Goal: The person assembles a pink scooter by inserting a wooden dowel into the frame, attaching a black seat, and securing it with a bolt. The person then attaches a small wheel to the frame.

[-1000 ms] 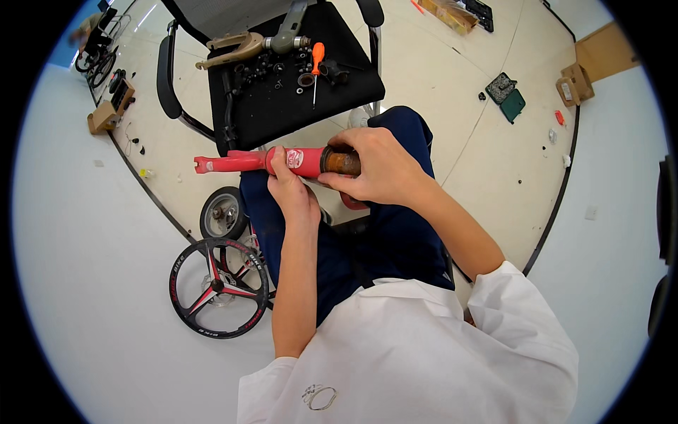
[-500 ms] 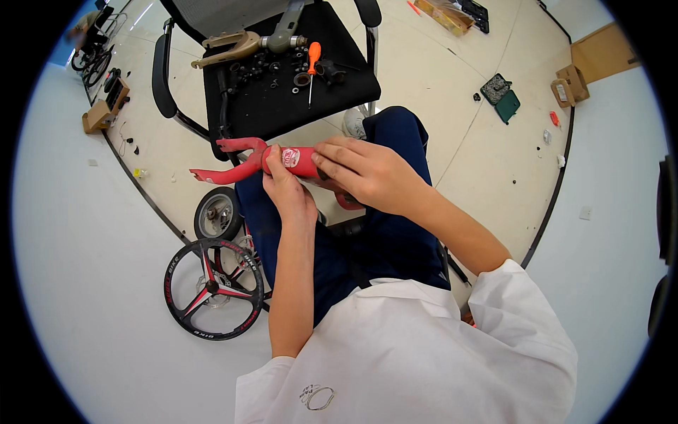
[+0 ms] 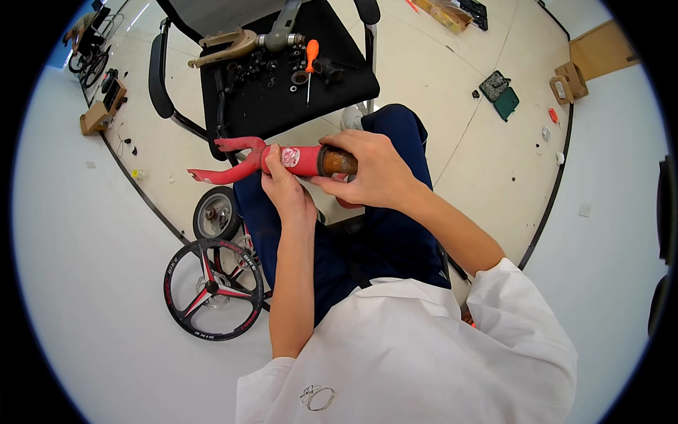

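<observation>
I hold a red bicycle fork [image 3: 244, 161] level above my lap, its two blades pointing left. My left hand [image 3: 284, 189] grips the red tube from below, near a white sticker. My right hand [image 3: 371, 169] wraps the rusty brown end [image 3: 339, 162] of the tube on the right. Both hands are closed on the fork.
A black office chair [image 3: 282, 99] stands in front of me with a tan metal part [image 3: 229, 46], an orange-handled screwdriver [image 3: 309, 60] and several small parts on its seat. A black and red spoked wheel [image 3: 214, 290] and a small wheel [image 3: 215, 212] lie lower left. Boxes sit upper right.
The fork has been rotated in my hands: its blades first lay in line, then spread into view. Both hands have kept their grip, and the fork sits slightly lower in the picture.
</observation>
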Available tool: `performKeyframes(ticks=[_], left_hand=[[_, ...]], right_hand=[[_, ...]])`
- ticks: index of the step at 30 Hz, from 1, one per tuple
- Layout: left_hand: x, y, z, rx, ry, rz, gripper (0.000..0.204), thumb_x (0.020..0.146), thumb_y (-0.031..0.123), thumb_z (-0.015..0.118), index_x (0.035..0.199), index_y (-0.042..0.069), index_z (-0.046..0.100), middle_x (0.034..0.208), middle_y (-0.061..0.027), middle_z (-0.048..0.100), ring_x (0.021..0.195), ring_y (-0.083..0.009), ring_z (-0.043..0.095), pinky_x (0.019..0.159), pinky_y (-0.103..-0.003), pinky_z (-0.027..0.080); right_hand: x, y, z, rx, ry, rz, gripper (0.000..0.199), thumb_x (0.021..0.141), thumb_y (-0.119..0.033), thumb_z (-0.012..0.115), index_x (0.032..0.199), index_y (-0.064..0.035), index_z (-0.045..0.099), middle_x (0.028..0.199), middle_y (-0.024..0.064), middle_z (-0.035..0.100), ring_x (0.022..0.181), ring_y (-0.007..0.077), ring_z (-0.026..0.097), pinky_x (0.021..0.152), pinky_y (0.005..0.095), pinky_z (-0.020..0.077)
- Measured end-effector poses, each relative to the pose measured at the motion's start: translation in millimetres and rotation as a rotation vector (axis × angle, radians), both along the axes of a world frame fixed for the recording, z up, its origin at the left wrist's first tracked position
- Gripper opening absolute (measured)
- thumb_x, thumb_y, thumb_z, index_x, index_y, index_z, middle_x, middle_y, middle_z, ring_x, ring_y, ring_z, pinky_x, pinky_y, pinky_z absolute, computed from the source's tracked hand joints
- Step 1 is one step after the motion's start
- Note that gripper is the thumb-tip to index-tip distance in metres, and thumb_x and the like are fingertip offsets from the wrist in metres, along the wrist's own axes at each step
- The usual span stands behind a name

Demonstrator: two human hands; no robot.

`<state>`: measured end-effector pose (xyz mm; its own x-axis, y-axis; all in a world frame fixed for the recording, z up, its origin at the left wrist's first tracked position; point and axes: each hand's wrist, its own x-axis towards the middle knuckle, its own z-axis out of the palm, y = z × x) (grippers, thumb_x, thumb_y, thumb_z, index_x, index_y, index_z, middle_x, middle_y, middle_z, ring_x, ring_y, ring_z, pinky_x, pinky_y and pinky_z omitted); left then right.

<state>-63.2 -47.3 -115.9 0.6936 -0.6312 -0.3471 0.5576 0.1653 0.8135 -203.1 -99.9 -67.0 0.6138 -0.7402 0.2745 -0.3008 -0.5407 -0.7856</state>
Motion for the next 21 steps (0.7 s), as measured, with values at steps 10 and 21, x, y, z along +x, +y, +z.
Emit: performKeyframes(ticks=[10,21], left_hand=[[-4.6,-3.5,5.3,-0.001,0.003,-0.015,0.018,0.095,0.024,0.058,0.095,0.007,0.055,0.085,0.0006,0.057,0.081,-0.0083,0.057,0.079,-0.027,0.046],[-6.6,-5.3,3.7,-0.019,-0.011,-0.036,0.018,0.095,0.023,0.058,0.096,0.005,0.055,0.086,0.0,0.056,0.079,-0.0088,0.056,0.077,-0.027,0.047]], right_hand=[[-10.1,-4.2,-3.3,-0.062,-0.099,-0.02,0.049,0.065,-0.025,0.085,0.101,0.0024,0.069,0.082,0.014,0.068,0.07,0.0253,0.066,0.067,0.0295,0.0529],[-17.6,-7.3,-3.3,-0.065,-0.062,-0.015,0.051,0.064,-0.026,0.086,0.102,0.0029,0.069,0.086,0.015,0.07,0.073,0.0254,0.068,0.069,0.0296,0.0546]])
